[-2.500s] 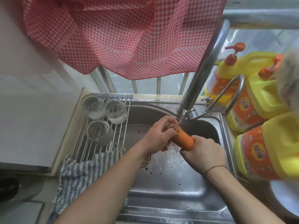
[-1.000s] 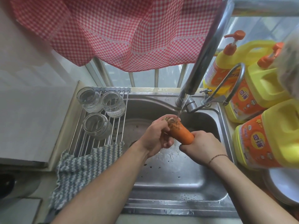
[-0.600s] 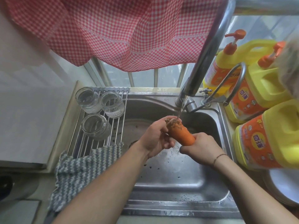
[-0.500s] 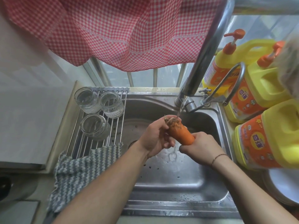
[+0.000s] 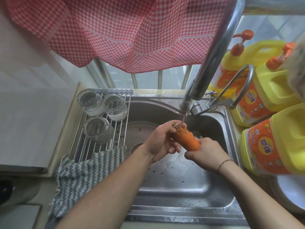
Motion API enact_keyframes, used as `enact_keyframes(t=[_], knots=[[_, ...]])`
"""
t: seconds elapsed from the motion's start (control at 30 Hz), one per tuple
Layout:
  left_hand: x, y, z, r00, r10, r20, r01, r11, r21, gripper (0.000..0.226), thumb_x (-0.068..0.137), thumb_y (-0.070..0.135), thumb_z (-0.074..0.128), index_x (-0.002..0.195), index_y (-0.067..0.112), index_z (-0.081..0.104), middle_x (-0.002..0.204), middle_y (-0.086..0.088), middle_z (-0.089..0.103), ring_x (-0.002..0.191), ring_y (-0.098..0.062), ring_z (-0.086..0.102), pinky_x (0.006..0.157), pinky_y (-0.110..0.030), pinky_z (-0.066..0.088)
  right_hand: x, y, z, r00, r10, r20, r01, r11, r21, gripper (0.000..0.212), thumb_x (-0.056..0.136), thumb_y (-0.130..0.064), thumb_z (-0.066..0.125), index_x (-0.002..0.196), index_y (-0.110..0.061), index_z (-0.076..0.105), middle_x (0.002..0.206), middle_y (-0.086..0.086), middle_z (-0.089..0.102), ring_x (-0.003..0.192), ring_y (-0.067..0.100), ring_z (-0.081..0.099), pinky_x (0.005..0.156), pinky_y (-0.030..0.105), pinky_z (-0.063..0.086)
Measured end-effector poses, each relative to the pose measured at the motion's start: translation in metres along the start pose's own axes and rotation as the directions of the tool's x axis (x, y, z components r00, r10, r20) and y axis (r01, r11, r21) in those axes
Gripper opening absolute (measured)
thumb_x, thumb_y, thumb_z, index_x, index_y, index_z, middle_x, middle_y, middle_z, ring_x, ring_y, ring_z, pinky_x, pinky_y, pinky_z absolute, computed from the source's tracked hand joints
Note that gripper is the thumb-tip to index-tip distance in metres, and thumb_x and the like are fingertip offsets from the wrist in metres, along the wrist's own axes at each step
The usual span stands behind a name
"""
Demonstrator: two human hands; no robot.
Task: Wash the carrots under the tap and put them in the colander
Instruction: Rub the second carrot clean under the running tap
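A red checked curtain (image 5: 125, 33) hangs across the window above a steel sink (image 5: 173, 182), and the tall tap (image 5: 212, 53) leans in from the right with a thin stream of water falling from its spout. To the right of the basin stand three yellow detergent bottles (image 5: 272, 86) with orange labels, crowded close together. A wire rack (image 5: 99, 129) spans the left side of the sink and carries three upturned glass jars (image 5: 99, 118), with a grey knitted cloth (image 5: 85, 172) draped over its near end. Over the basin the person holds a carrot (image 5: 186, 139) tilted, its dirty top end up under the water. The left hand (image 5: 161, 142) curls round the carrot's upper part, fingers wrapped beneath it and thumb near the top. The right hand (image 5: 206, 152) grips the lower end, fingers closed tight round it so the tip is hidden; a thin cord bracelet (image 5: 225, 162) sits on that wrist.
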State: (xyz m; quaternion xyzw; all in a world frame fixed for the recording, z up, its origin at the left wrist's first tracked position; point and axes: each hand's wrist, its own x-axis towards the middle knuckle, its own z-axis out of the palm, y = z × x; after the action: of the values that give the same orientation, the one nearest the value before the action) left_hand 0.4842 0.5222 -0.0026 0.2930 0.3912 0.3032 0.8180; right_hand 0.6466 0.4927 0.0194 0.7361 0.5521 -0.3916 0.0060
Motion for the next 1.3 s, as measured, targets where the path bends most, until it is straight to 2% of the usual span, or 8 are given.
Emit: enact_keyframes(t=[0.07,0.17,0.3,0.47,0.67,1.0,1.2,1.3], knots=[[0.001,0.001,0.002,1.000,0.000,-0.024,0.001,1.000,0.031,0.032,0.081,0.030,0.045,0.101,0.014,0.065,0.109,-0.024,0.062,0.043,-0.020,0.051,0.036,-0.019,0.032,-0.002,0.000,-0.001,1.000,-0.006,-0.019,0.005,0.998,-0.057,0.022,0.067,-0.041,0.071,0.071,-0.020,0.063,0.062,-0.003,0.065,0.053,0.014,0.061,0.050,0.025,0.046],[0.002,0.006,0.004,0.998,-0.017,-0.068,0.027,0.989,0.146,0.030,0.080,0.029,0.044,0.096,0.013,0.064,0.097,-0.019,0.056,0.044,-0.023,0.052,0.036,-0.019,0.031,-0.005,-0.001,-0.001,0.999,-0.016,-0.046,0.010,0.991,-0.135,0.022,0.068,-0.044,0.068,0.071,-0.024,0.062,0.065,-0.005,0.065,0.058,0.014,0.063,0.050,0.024,0.042],[0.000,0.009,0.002,0.999,-0.024,-0.023,0.029,0.968,0.248,0.032,0.081,0.027,0.039,0.099,0.009,0.060,0.092,-0.018,0.054,0.046,-0.023,0.053,0.037,-0.020,0.034,-0.007,0.000,0.000,0.999,-0.021,-0.031,0.017,0.989,-0.145,0.020,0.070,-0.044,0.068,0.073,-0.025,0.063,0.067,-0.005,0.065,0.059,0.012,0.062,0.050,0.023,0.041],[0.000,0.005,0.003,1.000,0.006,-0.021,-0.001,0.980,0.197,0.038,0.068,0.014,0.038,0.101,0.008,0.057,0.080,-0.013,0.055,0.041,-0.023,0.051,0.035,-0.019,0.030,-0.003,0.002,0.000,1.000,-0.011,0.012,0.011,0.999,-0.035,0.022,0.070,-0.038,0.073,0.071,-0.019,0.061,0.063,-0.002,0.063,0.050,0.013,0.056,0.048,0.022,0.041],[0.002,0.005,0.004,0.999,-0.006,-0.032,0.012,0.981,0.194,0.030,0.083,0.027,0.042,0.100,0.011,0.060,0.092,-0.017,0.053,0.045,-0.023,0.052,0.036,-0.019,0.031,-0.004,0.003,-0.003,0.998,-0.028,-0.050,0.019,0.985,-0.174,0.022,0.068,-0.046,0.068,0.074,-0.025,0.063,0.065,-0.007,0.064,0.058,0.012,0.062,0.050,0.023,0.042],[0.000,0.002,0.001,1.000,0.008,0.020,-0.012,0.987,0.162,0.039,0.072,0.017,0.036,0.104,0.008,0.058,0.081,-0.014,0.057,0.044,-0.023,0.054,0.037,-0.021,0.032,-0.002,0.005,-0.001,0.999,0.002,0.043,-0.003,1.000,0.020,0.022,0.069,-0.034,0.075,0.069,-0.018,0.059,0.060,-0.003,0.059,0.046,0.012,0.050,0.046,0.020,0.037],[0.002,0.000,0.000,0.999,0.035,0.007,-0.036,0.986,0.162,0.030,0.085,0.025,0.040,0.103,0.010,0.060,0.089,-0.017,0.054,0.043,-0.023,0.055,0.035,-0.018,0.034,0.001,0.004,-0.004,1.000,-0.015,0.021,0.016,0.998,-0.054,0.022,0.068,-0.037,0.073,0.069,-0.018,0.062,0.061,-0.003,0.062,0.050,0.014,0.055,0.050,0.023,0.042],[0.002,-0.001,0.000,1.000,0.029,0.007,-0.030,0.986,0.163,0.033,0.080,0.021,0.038,0.103,0.008,0.058,0.084,-0.016,0.055,0.042,-0.024,0.055,0.034,-0.019,0.034,0.000,0.004,-0.003,0.999,-0.020,0.031,0.022,0.998,-0.055,0.022,0.068,-0.037,0.074,0.070,-0.018,0.062,0.062,-0.002,0.062,0.051,0.014,0.055,0.050,0.022,0.042]])
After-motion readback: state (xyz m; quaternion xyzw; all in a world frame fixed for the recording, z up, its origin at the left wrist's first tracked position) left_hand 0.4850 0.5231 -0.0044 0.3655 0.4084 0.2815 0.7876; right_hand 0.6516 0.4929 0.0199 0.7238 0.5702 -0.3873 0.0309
